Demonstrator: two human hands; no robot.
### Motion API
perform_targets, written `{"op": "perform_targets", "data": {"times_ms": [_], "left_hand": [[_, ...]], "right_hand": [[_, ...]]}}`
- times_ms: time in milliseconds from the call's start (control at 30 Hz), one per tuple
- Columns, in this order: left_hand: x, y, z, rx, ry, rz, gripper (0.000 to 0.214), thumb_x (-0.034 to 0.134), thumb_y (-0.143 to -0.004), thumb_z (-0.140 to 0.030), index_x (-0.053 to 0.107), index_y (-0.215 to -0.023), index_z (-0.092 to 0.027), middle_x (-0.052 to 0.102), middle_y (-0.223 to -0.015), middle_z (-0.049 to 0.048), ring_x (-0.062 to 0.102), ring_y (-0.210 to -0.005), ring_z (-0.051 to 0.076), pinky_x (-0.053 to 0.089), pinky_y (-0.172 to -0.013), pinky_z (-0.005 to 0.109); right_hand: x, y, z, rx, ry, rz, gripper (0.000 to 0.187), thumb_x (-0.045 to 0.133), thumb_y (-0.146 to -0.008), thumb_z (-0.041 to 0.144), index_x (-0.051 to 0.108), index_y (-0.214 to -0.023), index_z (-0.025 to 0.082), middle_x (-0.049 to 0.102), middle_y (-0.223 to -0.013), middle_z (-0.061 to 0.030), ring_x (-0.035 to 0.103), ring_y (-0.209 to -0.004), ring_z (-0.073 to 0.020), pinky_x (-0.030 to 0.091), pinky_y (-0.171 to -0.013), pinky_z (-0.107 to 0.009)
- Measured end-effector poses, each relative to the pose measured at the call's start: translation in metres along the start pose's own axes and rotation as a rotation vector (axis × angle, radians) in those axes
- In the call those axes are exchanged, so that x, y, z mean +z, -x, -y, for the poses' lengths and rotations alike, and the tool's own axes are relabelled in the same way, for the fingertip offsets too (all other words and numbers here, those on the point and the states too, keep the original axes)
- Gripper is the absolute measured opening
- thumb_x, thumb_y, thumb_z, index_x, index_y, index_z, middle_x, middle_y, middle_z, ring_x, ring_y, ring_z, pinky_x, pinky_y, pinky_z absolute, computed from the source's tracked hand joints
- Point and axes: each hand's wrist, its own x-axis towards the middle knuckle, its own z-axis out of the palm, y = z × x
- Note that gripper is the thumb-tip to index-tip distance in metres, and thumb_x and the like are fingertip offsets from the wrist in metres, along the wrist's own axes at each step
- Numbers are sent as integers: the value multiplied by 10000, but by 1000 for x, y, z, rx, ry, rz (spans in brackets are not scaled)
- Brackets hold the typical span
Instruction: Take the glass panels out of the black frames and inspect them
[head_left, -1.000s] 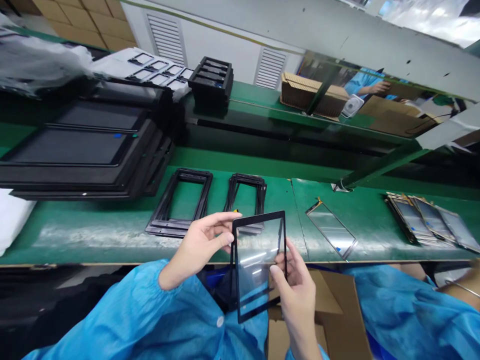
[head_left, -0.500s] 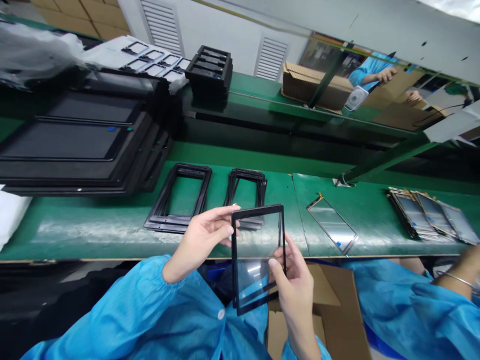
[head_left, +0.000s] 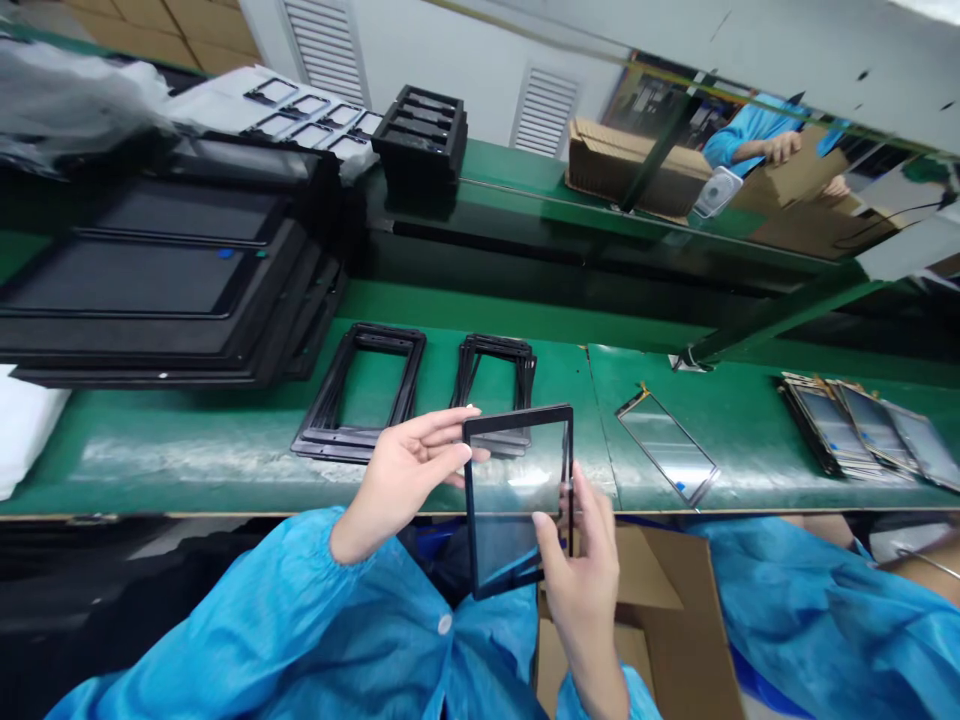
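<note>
Green workbench [head_left: 202,480], head view: black bezel-frame stacks [head_left: 334,440] and a loose touch panel [head_left: 667,447] lie unhandled, held piece looks midway, left hand [head_left: 405,475] pinching and right hand [head_left: 589,570] gripping a clear, glossy, black-bordered panel [head_left: 506,500] over the workbench's front edge, full seating in any frame unclear.

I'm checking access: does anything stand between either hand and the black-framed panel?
Nothing visible does. The left hand pinches the black-framed panel at its upper left edge; the right hand holds its right side, thumb over the front.
</note>
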Motion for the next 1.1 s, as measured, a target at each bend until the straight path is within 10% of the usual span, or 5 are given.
{"op": "perform_targets", "data": {"times_ms": [133,567,800,933,1100], "left_hand": [[1,9,-14,21,-116,13,411,909,-810,-305,837,-1187,-158,856,-880,110,849,-830,264,652,-591,193],[-14,16,-16,39,-308,75,403,901,-799,-439,865,-1136,-222,851,-793,116,845,-746,309,692,-635,301],[1,11,-28,368,-886,340,631,833,-852,-335,691,-1466,-359,667,-1517,89,614,-1405,407,597,-1061,462],[0,3,-33,37,-754,637,729,661,-992,-282,401,-1669,-357,856,-1033,53,833,-887,286,664,-745,341],[-15,7,-24,-192,-347,313,501,669,-1014,-434,490,-1441,-242,818,-1174,167,826,-816,259,618,-587,277]], "right_hand": [[-10,-26,11,-20,-106,11,570,682,-995,353,569,-1552,314,557,-1568,-134,589,-1405,-327,492,-1154,-535],[-12,-54,40,226,-494,138,259,769,-926,437,798,-1029,201,809,-661,-48,830,-684,-270,680,-705,-367],[1,-51,47,247,-542,350,268,808,-905,413,767,-1069,206,848,-813,-57,837,-720,-245,688,-718,-338],[-6,-57,43,368,-649,489,491,885,-810,536,722,-1158,231,858,-912,-55,834,-757,-240,684,-764,-368],[-35,-65,8,439,-475,435,526,730,-906,682,819,-997,172,846,-840,-132,820,-708,-269,667,-710,-380]]}}
